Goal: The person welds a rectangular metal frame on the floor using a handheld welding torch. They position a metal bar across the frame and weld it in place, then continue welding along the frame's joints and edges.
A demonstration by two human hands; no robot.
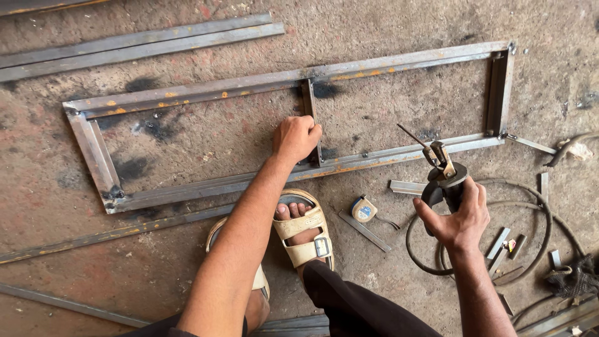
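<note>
Frame (349, 72): 1 rectangular frame of rusty angle-iron, lying flat on the concrete floor (218, 274), long sides running left to right, with 1 cross bar (310, 109) dividing it into 2 bays. Rust-orange patches along the far rail; dark scorch marks on the floor at the corners and under the bays. Handling, by judgement: rigid, fairly heavy, sharp on its cut edges and rough at the joints; best held on a rail or the cross bar, clear of the corners. Left hand (296, 138): closed in a fist over the lower end of the cross bar, where it meets the near rail. Right hand (458, 215): wrapped around the black handle of the holder (444, 178), a welding electrode holder raised above the floor to the right of the frame; 1 thin rod (412, 136) is clamped in its metal tip and points up-left toward the near rail, not touching it. Cable (493, 212): 1 dark lead looped on the floor behind the right hand. Tape (364, 209): 1 small tape measure on the floor just below the near rail, between the 2 arms. Sandals (306, 234): 2 pale ones on the person's feet, the right one beside the near rail. Bars (143, 43): loose lengths of the same stock lying beyond the frame at upper left, with more along the lower left. Offcuts (505, 246): short metal scraps scattered at lower right.
</note>
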